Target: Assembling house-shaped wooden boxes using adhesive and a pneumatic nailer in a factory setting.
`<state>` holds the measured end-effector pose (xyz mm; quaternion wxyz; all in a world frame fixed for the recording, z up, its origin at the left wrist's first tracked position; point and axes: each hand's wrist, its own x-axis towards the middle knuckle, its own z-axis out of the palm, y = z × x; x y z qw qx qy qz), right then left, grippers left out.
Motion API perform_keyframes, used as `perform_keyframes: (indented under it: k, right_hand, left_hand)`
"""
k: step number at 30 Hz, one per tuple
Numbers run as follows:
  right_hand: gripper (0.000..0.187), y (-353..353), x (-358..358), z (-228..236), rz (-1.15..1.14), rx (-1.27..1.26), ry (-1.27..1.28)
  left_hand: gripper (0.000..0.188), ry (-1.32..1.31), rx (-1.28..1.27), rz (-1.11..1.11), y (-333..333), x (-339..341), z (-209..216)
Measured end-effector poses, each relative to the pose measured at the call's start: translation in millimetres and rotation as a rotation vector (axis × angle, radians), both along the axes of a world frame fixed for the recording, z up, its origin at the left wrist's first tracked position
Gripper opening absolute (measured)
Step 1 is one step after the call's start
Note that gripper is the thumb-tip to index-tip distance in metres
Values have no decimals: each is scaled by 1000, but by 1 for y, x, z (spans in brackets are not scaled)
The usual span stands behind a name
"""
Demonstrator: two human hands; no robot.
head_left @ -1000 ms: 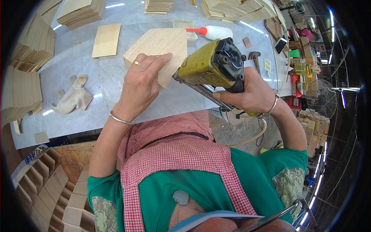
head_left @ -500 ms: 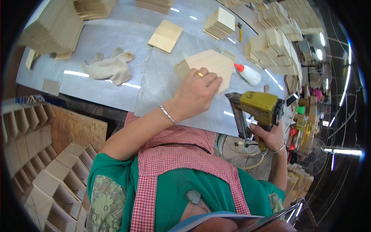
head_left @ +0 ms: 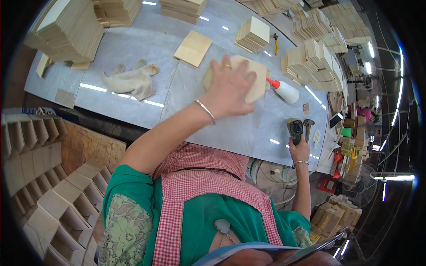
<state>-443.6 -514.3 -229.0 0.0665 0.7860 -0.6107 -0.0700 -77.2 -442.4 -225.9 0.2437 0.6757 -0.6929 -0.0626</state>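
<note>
My left hand (head_left: 230,91) is spread over a pale wooden hexagonal piece (head_left: 257,79), slightly blurred, its fingers apart. Whether the palm presses on the wood I cannot tell. At the right of the table my right hand (head_left: 300,150) is wrapped around the handle of a nail gun (head_left: 294,127), which now shows end-on. Right beside the gun is a hammer (head_left: 308,125). A white glue bottle (head_left: 287,91) with a red nozzle lies against the right side of the wooden piece. Behind my left hand lies a square wooden board (head_left: 193,48).
A pale work glove (head_left: 133,80) lies at the left. Stacks of wooden boards (head_left: 73,33) stand along the far side, with more stacks (head_left: 313,62) at the right. Yellow-handled pliers (head_left: 276,44) and a phone (head_left: 336,119) lie there too. Wooden boxes (head_left: 66,199) are piled left of me.
The nail gun has moved right and away from the wooden piece, and has turned end-on. My left hand's fingers have spread from a curled pose over the wood.
</note>
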Motion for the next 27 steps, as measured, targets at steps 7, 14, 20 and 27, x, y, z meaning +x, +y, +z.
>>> perform_keyframes:
  k: [7,14,20,27]
  right_hand:
    - [64,-5,17,-31,-163,-33,-128]
    - [82,-11,34,-39,-344,129,-256]
    - [71,-3,26,-49,-127,-92,-273]
    - [25,26,120,2,272,184,-1346]
  left_hand:
    - [67,1449,99,40,-6,46,11]
    - [68,2220,150,-11,3,19,7]
    - [75,2300,109,-41,7,1,13]
    - [68,2309,35,-64,11,-20,22]
